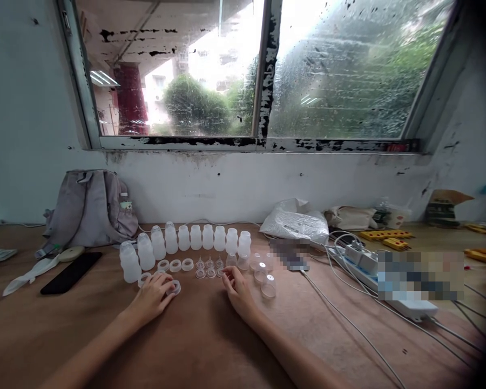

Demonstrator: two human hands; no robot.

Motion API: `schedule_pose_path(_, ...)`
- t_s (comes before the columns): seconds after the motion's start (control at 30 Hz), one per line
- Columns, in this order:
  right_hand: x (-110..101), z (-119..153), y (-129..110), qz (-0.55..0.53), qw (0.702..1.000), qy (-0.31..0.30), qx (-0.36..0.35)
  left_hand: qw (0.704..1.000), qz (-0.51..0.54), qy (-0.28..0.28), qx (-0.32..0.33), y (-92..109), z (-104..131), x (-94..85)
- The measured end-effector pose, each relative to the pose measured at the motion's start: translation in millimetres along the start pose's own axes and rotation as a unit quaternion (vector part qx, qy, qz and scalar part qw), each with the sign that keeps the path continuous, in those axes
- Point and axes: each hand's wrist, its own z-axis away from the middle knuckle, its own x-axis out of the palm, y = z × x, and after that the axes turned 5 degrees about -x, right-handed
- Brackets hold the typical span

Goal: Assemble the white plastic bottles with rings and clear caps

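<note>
My left hand (156, 290) is closed on a white bottle screw ring (175, 288) at table level, its fingers resting over the ring. Another ring (143, 279) lies partly behind that hand. Three more rings (175, 265) sit in a row just beyond. My right hand (238, 292) has its fingers extended and slightly bent beside the small clear bottle nipples (210, 269); whether a fingertip touches one is unclear. Frosted baby bottles (184, 238) stand upright in a curved row behind. Several clear dome caps (268, 287) stand right of my right hand.
Left on the table are a grey backpack (85, 208), a black phone-shaped slab (71, 273) and a white strap-like item (30, 275). To the right lie a plastic-wrapped package (295, 221), a white power strip (413, 308) and loose cables (340, 319). A window (263, 145) is above.
</note>
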Motion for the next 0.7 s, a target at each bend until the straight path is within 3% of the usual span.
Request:
schedule_pose_path(0.17,3.2,-2.6,10.7,0.032,0.999,-0.001,0.000,0.999,-0.016,0.015,-0.028,8.0,-28.5,12.6)
schedule_pose_path(0.3,0.8,-6.1,21.5,0.105,0.994,-0.028,-0.010,0.998,-0.033,0.030,-0.053,4.0,-33.8,14.5)
schedule_pose_path(0.57,-4.0,-8.4,30.2,0.206,0.966,-0.140,-0.074,0.986,-0.045,0.028,-0.159,-31.9,0.5,4.4)
schedule_pose_path(0.7,-2.2,-9.5,31.2,0.204,0.966,-0.140,-0.071,0.978,-0.068,0.011,-0.195,-51.1,16.6,3.9)
